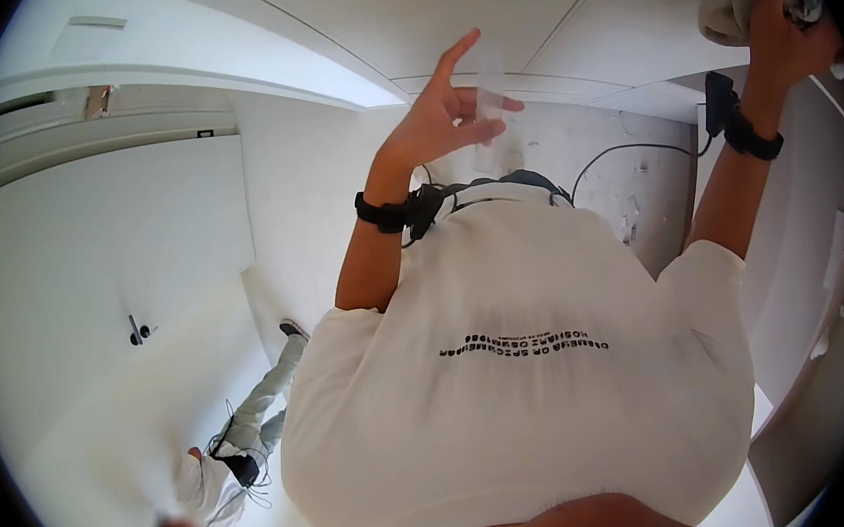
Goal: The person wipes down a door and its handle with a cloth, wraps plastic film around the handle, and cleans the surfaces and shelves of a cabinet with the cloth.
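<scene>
My left hand (449, 116) is raised at the upper middle, its index finger stretched out. Its thumb and other fingers are closed on a clear, whitish item (490, 92), long and narrow and slightly blurred. At the upper right, my right hand (792, 35) is wrapped round a bunched beige-grey cloth (725, 1), close to a white surface. The far end of this hand is partly lost at the dark edge of the view. Both wrists wear black bands.
White panels (480, 7) with seams span the top. A dark cable (633, 147) runs towards my right wrist. At left is a white door (91, 262) with a dark handle. Another person (242, 440), with cables at the waist, is at the lower left. Small marks dot the grey floor (582, 144).
</scene>
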The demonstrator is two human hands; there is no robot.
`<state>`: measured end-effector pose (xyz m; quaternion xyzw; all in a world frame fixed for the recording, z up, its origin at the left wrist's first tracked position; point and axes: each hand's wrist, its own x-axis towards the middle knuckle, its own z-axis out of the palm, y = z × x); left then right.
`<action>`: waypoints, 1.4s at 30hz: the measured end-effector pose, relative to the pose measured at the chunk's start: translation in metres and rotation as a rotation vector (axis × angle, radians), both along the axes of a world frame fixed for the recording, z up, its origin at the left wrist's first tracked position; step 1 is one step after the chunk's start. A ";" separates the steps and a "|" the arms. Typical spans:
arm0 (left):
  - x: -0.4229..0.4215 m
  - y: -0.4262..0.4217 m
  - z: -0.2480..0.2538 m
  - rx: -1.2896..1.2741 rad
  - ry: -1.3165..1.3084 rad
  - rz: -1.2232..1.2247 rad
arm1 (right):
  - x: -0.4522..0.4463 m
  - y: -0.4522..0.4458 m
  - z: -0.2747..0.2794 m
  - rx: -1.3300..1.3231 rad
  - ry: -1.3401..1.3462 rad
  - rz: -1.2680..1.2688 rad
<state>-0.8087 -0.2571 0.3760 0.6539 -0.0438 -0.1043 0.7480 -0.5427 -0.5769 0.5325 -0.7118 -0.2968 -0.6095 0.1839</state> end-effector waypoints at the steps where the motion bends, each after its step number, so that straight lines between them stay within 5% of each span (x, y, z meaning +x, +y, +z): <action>1: 0.001 -0.004 -0.007 0.026 -0.006 -0.033 | -0.010 0.015 -0.001 0.013 0.000 -0.051; 4: -0.003 -0.016 -0.011 0.068 0.079 -0.132 | -0.026 0.060 -0.032 0.061 -0.010 -0.175; 6: -0.005 -0.016 -0.014 0.026 0.110 -0.178 | -0.019 0.062 -0.104 0.077 0.118 0.037; 10: 0.001 -0.019 -0.010 -0.074 0.186 -0.264 | -0.066 0.067 -0.241 0.001 0.954 0.026; 13: 0.004 -0.019 -0.018 -0.123 0.197 -0.309 | -0.115 0.053 -0.265 0.067 1.317 0.306; 16: 0.009 -0.023 -0.022 -0.107 0.192 -0.300 | -0.133 0.027 -0.233 -0.100 1.647 0.205; 19: 0.029 -0.028 -0.023 -0.059 0.194 -0.286 | -0.141 0.006 -0.210 -0.133 1.606 0.135; 25: 0.065 -0.092 -0.038 -0.042 0.144 -0.351 | -0.125 -0.051 -0.214 0.526 1.204 0.233; 32: 0.091 -0.135 -0.026 -0.028 0.192 -0.516 | -0.100 -0.066 -0.196 1.200 1.302 0.617; 36: 0.113 -0.135 -0.030 -0.077 0.200 -0.515 | -0.067 -0.059 -0.100 1.105 0.980 0.733; 40: 0.139 -0.137 -0.026 0.188 0.171 -0.404 | -0.032 -0.065 -0.030 0.505 0.552 0.383; 42: 0.153 -0.150 -0.042 0.025 0.120 -0.349 | -0.019 -0.070 -0.009 0.232 0.492 0.205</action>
